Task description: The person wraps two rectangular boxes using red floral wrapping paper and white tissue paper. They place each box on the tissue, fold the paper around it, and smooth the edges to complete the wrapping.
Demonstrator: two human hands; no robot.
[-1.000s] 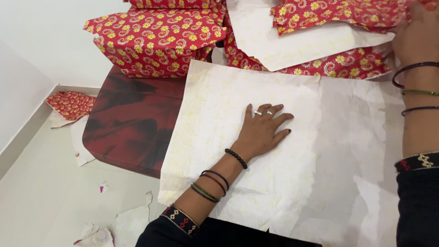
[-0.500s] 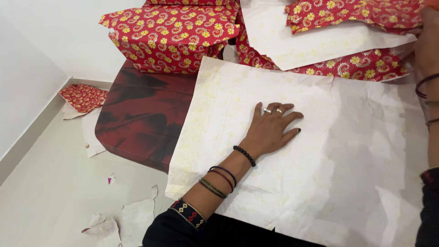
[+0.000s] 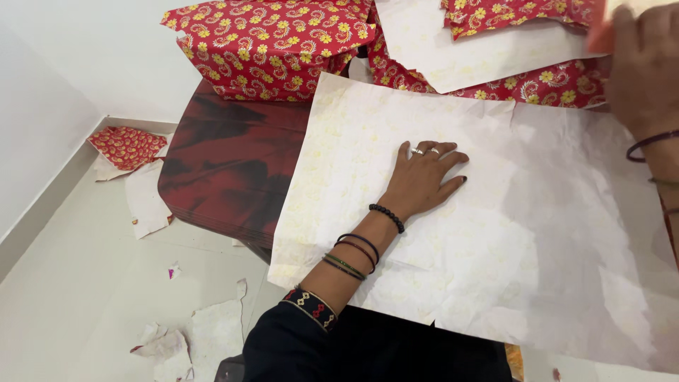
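left hand [image 3: 423, 185] pressed flat, fingers spread, on white paper [image 3: 537, 233]; right hand [image 3: 643, 67] raised near wrapped box [image 3: 272, 44], grip indiscernible

A big sheet of wrapping paper [image 3: 495, 233] lies spread flat, plain whitish side up, with a faint yellow flower pattern showing through. It's creased and wrinkled, edges a little ragged, one notch torn near the top edge. Its left part overhangs a dark red table [image 3: 219, 177]; its far edge sits just beside red flowered parcels. The left hand [image 3: 424, 180] presses flat on it.
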